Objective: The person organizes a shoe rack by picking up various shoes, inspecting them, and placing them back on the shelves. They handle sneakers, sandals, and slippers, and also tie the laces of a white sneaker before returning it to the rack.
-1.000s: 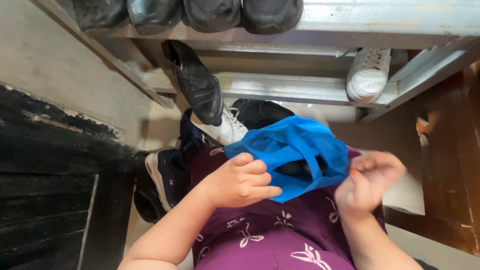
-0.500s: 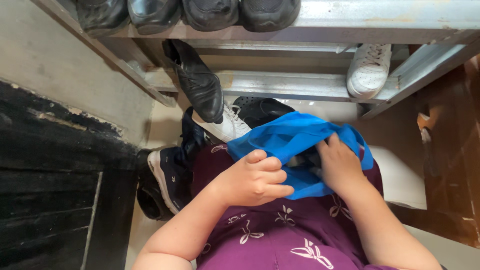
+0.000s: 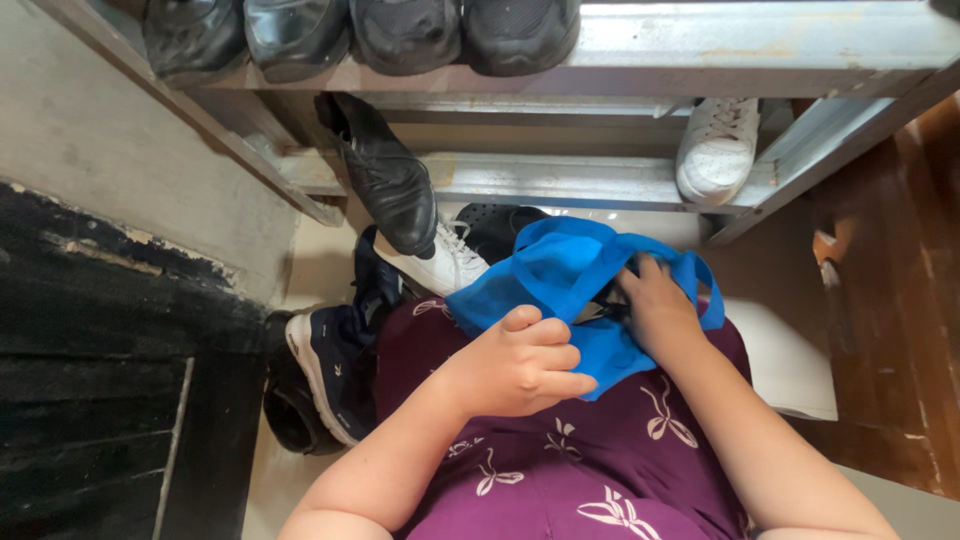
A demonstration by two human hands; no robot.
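Note:
A blue fabric bag (image 3: pixel 560 275) lies open on my lap, over my purple flowered dress (image 3: pixel 600 450). My left hand (image 3: pixel 515 360) grips the bag's near edge in a closed fist. My right hand (image 3: pixel 655 305) reaches into the bag's mouth with its fingers partly hidden inside, among something dark. Whether that hand holds anything inside I cannot tell.
A metal shoe rack (image 3: pixel 600 175) stands ahead, with dark shoes (image 3: pixel 400 30) on top, a black leather shoe (image 3: pixel 385 175) leaning and a white sneaker (image 3: pixel 715 150) on the lower shelf. Navy sneakers (image 3: pixel 330 365) and a white shoe (image 3: pixel 440 265) lie on the floor. A dark wall is left.
My right hand moved from outside the bag's right side into its opening. My left hand kept its grip on the edge. The view shifted slightly.

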